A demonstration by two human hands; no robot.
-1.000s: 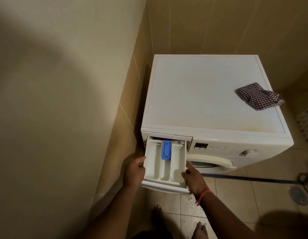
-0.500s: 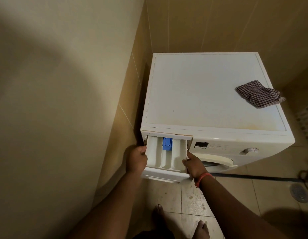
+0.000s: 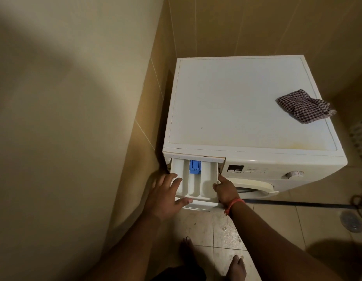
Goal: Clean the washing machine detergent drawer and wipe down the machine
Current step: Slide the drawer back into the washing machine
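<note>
A white drawer [image 3: 196, 180] juts part-way from the washer [image 3: 247, 110] front's upper left, long axis pointing toward the viewer; left hand [image 3: 166, 196] spread open at its left edge; right hand [image 3: 226, 189] seemingly grips its right side; cloth [image 3: 304, 106] lies on top.

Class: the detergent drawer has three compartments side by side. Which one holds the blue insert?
The middle compartment: the blue insert sits at its back end. The left and right compartments are plain white.

White washing machine [image 3: 247, 110], blue insert [image 3: 194, 166] in white drawer [image 3: 208, 183], dark checked cloth [image 3: 304, 106], beige tiles [image 3: 247, 25]
</note>
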